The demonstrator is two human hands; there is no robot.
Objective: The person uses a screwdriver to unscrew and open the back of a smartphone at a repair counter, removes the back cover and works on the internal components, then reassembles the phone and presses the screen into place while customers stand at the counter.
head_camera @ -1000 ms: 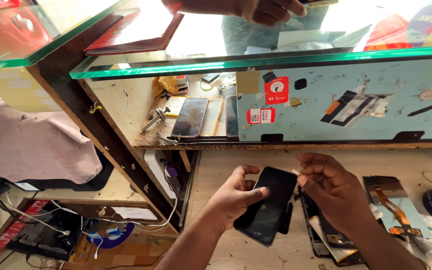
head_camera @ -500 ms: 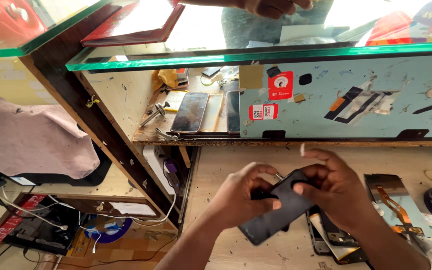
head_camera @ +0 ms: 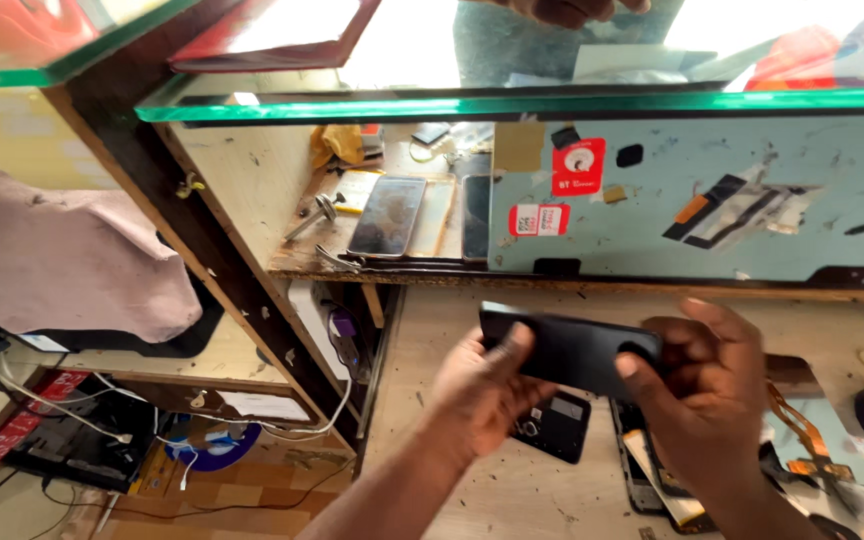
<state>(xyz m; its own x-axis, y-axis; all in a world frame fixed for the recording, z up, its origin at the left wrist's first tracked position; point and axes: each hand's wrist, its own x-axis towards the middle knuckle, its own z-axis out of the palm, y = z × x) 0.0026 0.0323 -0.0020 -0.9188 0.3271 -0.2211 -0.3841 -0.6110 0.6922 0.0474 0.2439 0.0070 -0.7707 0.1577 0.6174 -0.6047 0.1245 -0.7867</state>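
I hold a black phone (head_camera: 572, 350) sideways over the wooden bench, its dark back toward me. My left hand (head_camera: 482, 395) grips its left end, thumb on the top edge. My right hand (head_camera: 707, 395) grips its right end, fingers wrapped around it. Under the phone lies a small black part (head_camera: 557, 430) and, beneath my right hand, opened phone pieces (head_camera: 647, 475) on the bench (head_camera: 432, 330).
A shelf above holds two phones (head_camera: 389, 215) lying flat, a screw-like tool (head_camera: 317, 212) and a yellow rag (head_camera: 337, 145). A glass counter top (head_camera: 512, 103) spans overhead; another person stands behind it. Cables and a box (head_camera: 202, 450) lie on the floor left. A flex-cable part (head_camera: 802, 430) lies right.
The phone has turned from upright with its screen toward me to lying sideways, back toward me, and both hands have shifted to its ends.
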